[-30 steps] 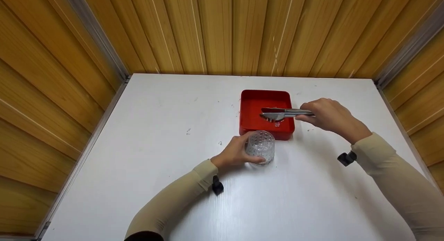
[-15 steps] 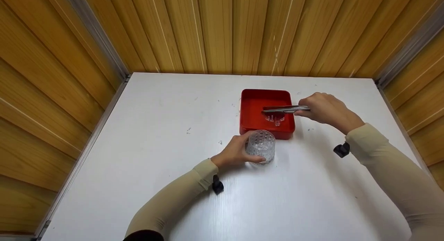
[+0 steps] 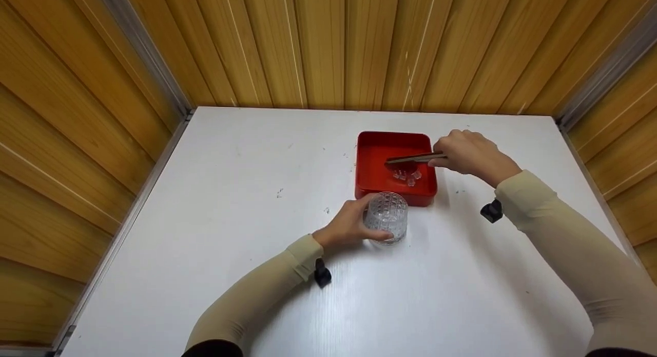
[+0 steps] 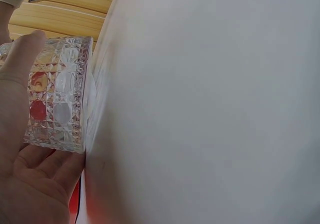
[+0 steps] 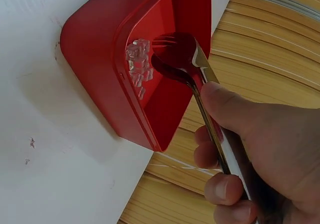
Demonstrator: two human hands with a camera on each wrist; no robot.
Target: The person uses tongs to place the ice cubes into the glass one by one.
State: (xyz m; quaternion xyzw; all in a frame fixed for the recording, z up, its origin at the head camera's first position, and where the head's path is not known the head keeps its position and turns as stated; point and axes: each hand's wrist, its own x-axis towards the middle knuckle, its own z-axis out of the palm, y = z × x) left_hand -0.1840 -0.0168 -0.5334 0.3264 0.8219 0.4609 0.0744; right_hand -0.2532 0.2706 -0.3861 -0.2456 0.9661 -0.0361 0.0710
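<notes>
My left hand [image 3: 349, 224] grips a clear cut-glass tumbler [image 3: 388, 213] from its left side, thumb on the near side and fingers behind. The tumbler stands upright on the white table, just in front of a red square tray [image 3: 363, 180]. In my right hand [image 3: 469, 152] I hold metal serving tongs [image 3: 418, 158], whose one arm ends in a spoon and the other in a fork. The tong heads [image 5: 175, 66] hang inside the tray, beside several clear ice-like cubes [image 5: 138, 64]. Whether the tongs touch a cube, I cannot tell. In the left wrist view the tumbler [image 4: 60, 91] shows its patterned wall.
Wood-look panels [image 3: 318, 49] rise behind the white table [image 3: 246, 192] and on both sides of it. Small dark marks [image 3: 279, 193] dot the tabletop.
My right hand has moved left and away from me, and the tongs have turned over the tray, so more of the cubes show. My left hand and the tumbler have stayed put.
</notes>
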